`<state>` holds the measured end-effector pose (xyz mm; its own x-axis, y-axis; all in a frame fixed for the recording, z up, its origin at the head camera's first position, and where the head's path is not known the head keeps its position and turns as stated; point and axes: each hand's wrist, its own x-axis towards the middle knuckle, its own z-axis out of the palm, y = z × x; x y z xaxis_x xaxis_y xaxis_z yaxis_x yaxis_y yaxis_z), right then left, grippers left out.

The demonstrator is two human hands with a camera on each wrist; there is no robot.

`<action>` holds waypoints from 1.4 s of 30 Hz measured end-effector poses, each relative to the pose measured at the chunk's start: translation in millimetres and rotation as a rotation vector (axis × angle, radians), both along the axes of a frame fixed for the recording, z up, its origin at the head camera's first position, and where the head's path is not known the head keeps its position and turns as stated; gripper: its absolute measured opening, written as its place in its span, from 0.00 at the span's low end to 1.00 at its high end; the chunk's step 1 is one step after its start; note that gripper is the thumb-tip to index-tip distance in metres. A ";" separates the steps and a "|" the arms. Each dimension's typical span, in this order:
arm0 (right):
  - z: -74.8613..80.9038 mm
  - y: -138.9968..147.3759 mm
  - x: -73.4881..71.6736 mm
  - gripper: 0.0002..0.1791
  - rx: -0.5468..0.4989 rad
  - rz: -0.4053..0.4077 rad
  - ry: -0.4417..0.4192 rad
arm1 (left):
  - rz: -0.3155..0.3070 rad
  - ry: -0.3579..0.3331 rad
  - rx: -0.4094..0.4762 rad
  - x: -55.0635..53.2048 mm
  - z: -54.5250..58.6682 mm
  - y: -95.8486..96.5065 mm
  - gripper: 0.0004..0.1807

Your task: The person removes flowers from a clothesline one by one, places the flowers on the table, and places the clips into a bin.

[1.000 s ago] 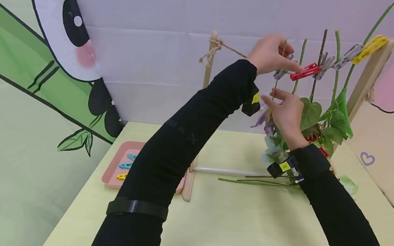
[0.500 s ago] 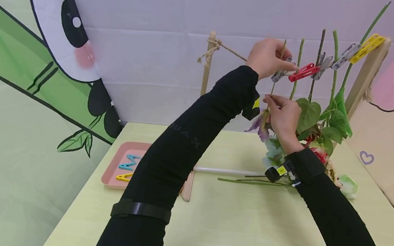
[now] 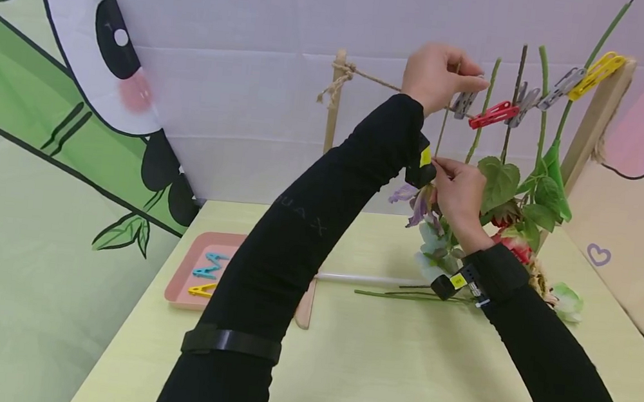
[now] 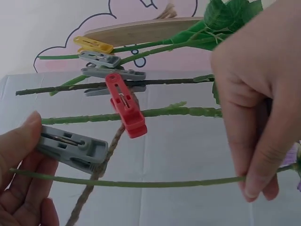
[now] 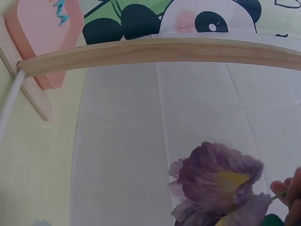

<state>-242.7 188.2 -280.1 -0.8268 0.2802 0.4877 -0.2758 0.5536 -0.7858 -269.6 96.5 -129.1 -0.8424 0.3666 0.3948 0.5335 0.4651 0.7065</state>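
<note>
My left hand [image 3: 441, 80] pinches a grey clothespin [image 4: 73, 148] at its handle end, and the clip's nose meets the twine [image 4: 113, 148]. A thin green stem [image 4: 141, 184] runs beside that clothespin; whether it sits in the clip's jaws I cannot tell. Lower down, my right hand [image 3: 462, 192] pinches the same stem between thumb and fingers. The stem's purple flower [image 5: 216, 179] hangs upside down just below that hand. Beside the grey clip, a red clothespin [image 4: 126, 106] fastens another green stem [image 4: 188, 111] to the twine.
Further right along the twine, grey clothespins [image 3: 562, 88] and a yellow one [image 3: 597, 77] hold more upside-down flowers near the wooden post [image 3: 603, 121]. A pink tray [image 3: 186, 278] with blue and yellow clothespins stands at left. Loose stems [image 3: 383, 295] lie by the white rod [image 3: 372, 280].
My left hand has risen slightly, and the grey clothespin now stands more upright. My right hand has shifted a little down and left, bringing the purple flower with it.
</note>
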 end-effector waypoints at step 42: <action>-188.8 82.9 97.3 0.21 1.259 0.180 0.137 | 0.069 -0.266 -0.321 27.4 -233.5 -360.6 0.24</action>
